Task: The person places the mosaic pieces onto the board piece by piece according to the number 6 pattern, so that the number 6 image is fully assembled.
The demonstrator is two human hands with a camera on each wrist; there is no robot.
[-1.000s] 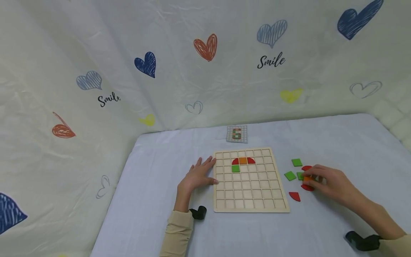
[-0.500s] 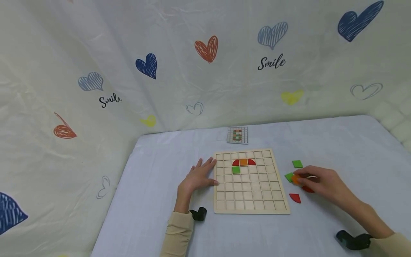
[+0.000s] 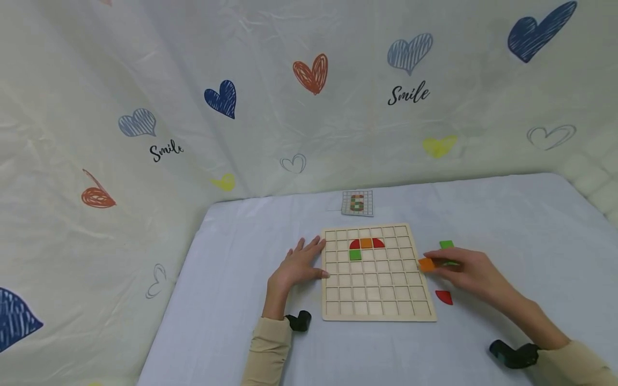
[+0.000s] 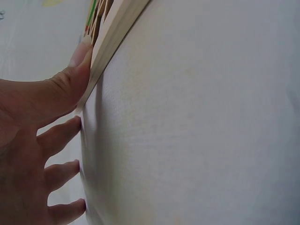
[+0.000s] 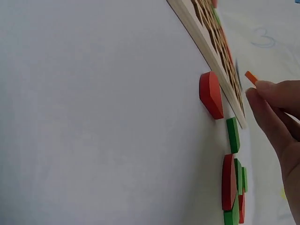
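Note:
The wooden grid board (image 3: 370,294) lies flat on the table. On it sit an orange square tile (image 3: 366,243), a red quarter-round tile (image 3: 354,245) to either side of that, and a green square tile (image 3: 355,255) below the left one. My left hand (image 3: 295,267) rests at the board's left edge, fingers spread, thumb (image 4: 79,54) touching the rim. Between thumb and fingertips my right hand (image 3: 473,272) pinches another orange square tile (image 3: 426,265), held over the board's right edge; in the right wrist view this orange tile (image 5: 251,77) is clear of the table.
Right of the board lie a loose red quarter-round tile (image 3: 444,297) and a green square tile (image 3: 446,244). The right wrist view shows several more red and green tiles (image 5: 228,182), mostly hidden by my hand in the head view. A printed pattern card (image 3: 357,203) lies behind the board.
My right hand has picked the orange tile out of the loose tiles and carried it left to the board's edge. The left hand and board stay put.

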